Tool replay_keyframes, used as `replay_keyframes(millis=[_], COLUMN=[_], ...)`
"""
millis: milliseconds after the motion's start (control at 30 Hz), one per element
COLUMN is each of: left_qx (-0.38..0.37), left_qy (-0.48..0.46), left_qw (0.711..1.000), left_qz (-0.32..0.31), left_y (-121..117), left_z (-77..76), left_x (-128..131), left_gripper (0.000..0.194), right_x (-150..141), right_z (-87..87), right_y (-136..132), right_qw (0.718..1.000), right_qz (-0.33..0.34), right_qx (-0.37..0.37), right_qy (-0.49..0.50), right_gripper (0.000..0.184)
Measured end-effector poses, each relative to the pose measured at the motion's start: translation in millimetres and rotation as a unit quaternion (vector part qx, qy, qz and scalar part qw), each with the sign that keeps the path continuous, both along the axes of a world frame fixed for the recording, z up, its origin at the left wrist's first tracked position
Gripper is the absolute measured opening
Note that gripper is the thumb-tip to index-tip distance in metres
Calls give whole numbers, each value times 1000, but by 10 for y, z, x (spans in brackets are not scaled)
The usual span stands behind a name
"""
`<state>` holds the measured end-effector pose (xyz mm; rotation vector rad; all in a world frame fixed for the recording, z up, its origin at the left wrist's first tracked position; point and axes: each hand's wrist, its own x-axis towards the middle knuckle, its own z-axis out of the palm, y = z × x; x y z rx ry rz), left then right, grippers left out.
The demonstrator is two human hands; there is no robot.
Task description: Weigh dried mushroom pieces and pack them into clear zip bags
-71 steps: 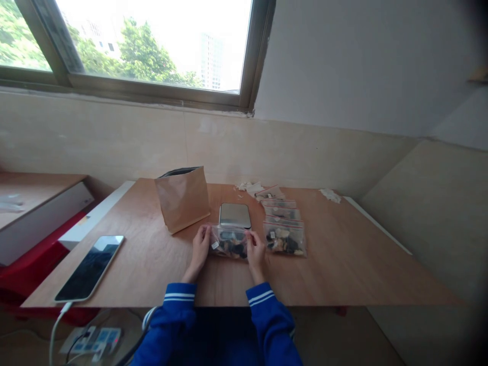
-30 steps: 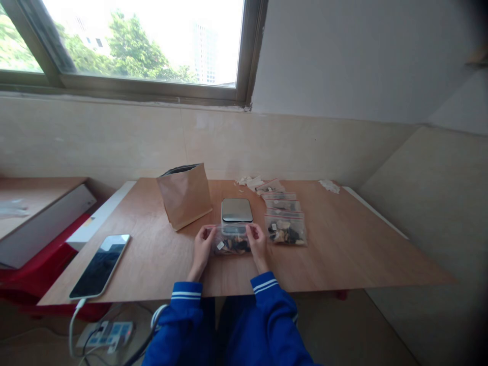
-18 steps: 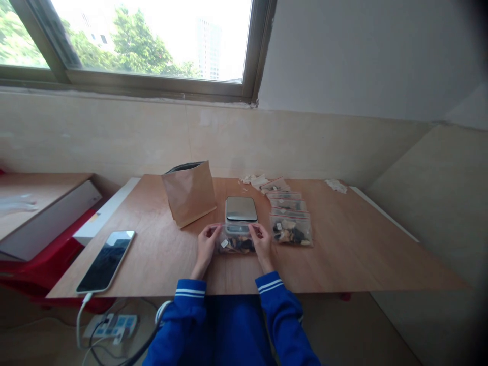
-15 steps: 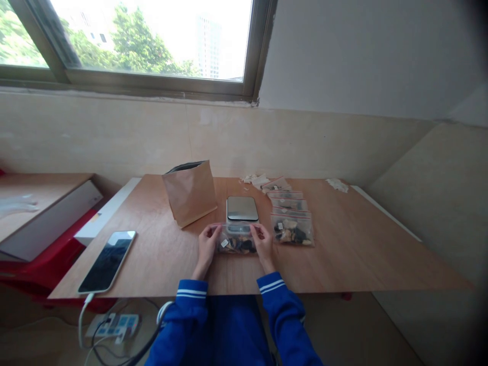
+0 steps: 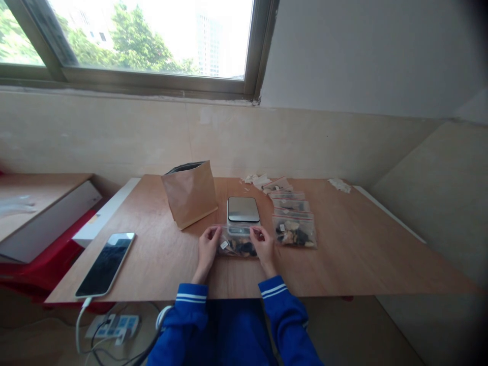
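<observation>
A small clear zip bag (image 5: 236, 245) of dark and pale pieces is pinched at its top corners, left hand (image 5: 208, 246) at 9 o'clock, right hand (image 5: 262, 244) at 3, each grip closed on it. It is kept on the worktop (image 5: 343, 254) just before the scale (image 5: 243, 209), filled bags (image 5: 294, 231) being lined up at 3 o'clock.

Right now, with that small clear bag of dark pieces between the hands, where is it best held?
By its two upper corners, one from each side, as the left hand and right hand do. The clear bag is limp, its contents sunk low, so pinching the flat top strip looks the steadier hold.
</observation>
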<state>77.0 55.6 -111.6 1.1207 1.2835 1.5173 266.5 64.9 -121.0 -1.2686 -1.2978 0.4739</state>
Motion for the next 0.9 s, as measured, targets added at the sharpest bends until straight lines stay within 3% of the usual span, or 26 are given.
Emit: replay_keyframes(millis=[200,300,467,900], left_qx=[5,5,-1,-16], left_qy=[19,9,-27,-40], left_qw=[1000,1000,999,998], left_qz=[12,8,-47,-52], left_y=[-23,-32,-45,-45], left_z=[45,74,115,113], left_x=[23,38,45,31], left_gripper=[38,37,35,32], right_x=[-5,-27,-63,-33], right_z=[33,35,34,25], right_y=[-21,-29,-36,-43], right_qw=[1000,999,992,996], right_qz=[-10,-11,57,49], right_qx=[11,11,-25,-1], right_qy=[-7,35,113,78], right_gripper=[27,27,27,27])
